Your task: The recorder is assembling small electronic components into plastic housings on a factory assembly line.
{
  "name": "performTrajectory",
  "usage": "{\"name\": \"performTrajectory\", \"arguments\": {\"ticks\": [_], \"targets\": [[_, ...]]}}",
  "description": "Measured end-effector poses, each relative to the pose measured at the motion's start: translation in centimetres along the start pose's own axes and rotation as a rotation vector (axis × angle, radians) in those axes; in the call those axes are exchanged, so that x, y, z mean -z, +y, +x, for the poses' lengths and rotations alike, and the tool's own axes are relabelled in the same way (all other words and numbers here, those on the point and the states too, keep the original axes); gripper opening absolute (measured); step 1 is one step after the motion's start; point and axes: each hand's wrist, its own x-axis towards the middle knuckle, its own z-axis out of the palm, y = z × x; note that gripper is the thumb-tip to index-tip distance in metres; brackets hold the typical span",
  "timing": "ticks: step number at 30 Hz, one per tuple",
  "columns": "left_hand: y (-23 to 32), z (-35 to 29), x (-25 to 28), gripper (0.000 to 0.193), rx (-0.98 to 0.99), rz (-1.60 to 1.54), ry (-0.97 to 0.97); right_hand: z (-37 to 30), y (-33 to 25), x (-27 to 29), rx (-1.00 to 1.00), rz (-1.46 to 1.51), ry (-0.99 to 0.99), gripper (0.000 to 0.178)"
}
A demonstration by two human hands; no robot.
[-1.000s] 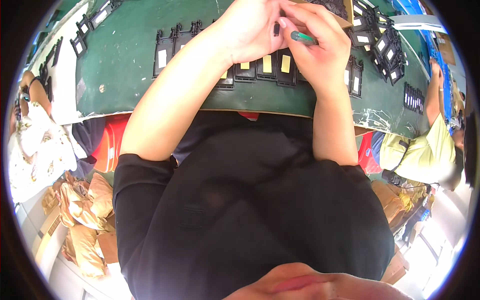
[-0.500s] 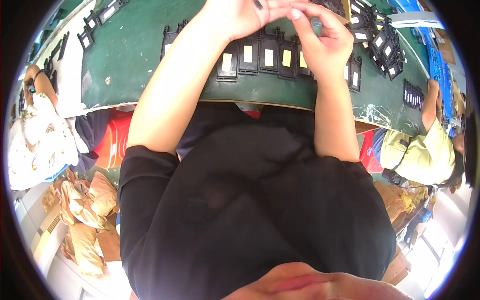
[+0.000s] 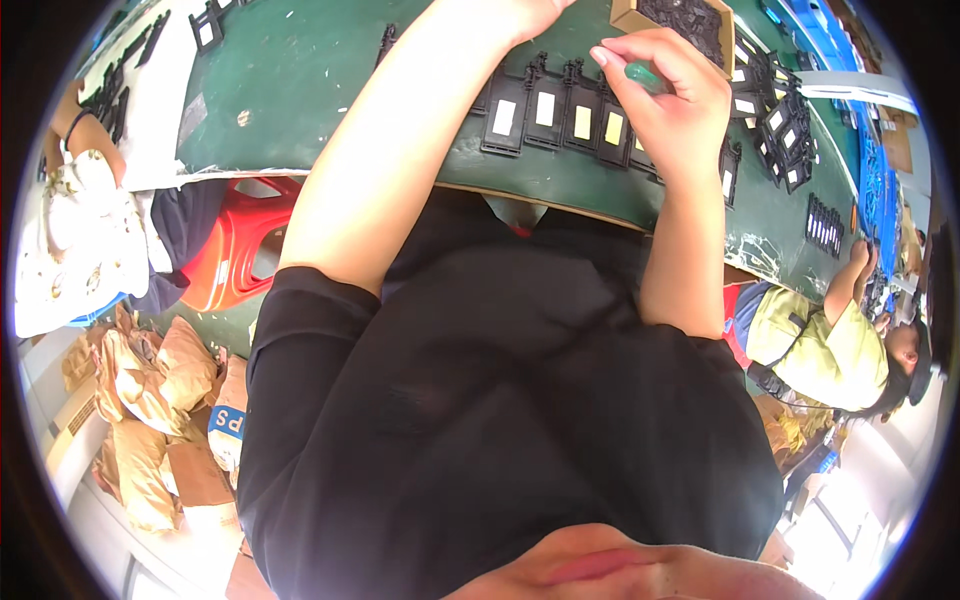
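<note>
My left hand [image 3: 528, 18] reaches over the table at the top edge of the picture. Its fingers are cut off there, so what it holds is hidden. My right hand [image 3: 680, 100] is closed, its fingers curled round a small green see-through piece [image 3: 643, 75] like a handle, most of it covered. Thumb and forefinger tips sit close together, with nothing visible between them. Beneath and between my arms lies a row of flat black plastic frames [image 3: 545, 108] with white or yellow labels. Just beyond my right hand stands a cardboard box [image 3: 628, 17] of small black parts [image 3: 690, 22].
A heap of black frames [image 3: 775, 115] lies right of the box, and a short row of them [image 3: 825, 225] farther right. Co-workers sit on both sides, one in a patterned top [image 3: 85, 235], one in yellow-green [image 3: 840, 345]. A red stool [image 3: 225, 265] stands at left.
My hands have moved apart. The left went up, mostly out of the picture, with the small black piece that lay on its palm. The view has shifted, showing more of the box.
</note>
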Motion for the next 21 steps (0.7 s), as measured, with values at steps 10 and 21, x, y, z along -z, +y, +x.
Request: {"name": "performTrajectory", "arguments": {"ticks": [10,21], "targets": [[-0.2,0.7,0.0,0.052,0.043,-0.043,0.002,-0.6,0.0,-1.8,-0.133,-0.070,-0.232,0.019],[-0.3,0.6,0.1,0.052,0.042,-0.014,0.028,-1.2,-0.6,-3.4,-0.158,-0.200,-0.318,0.012]]}}
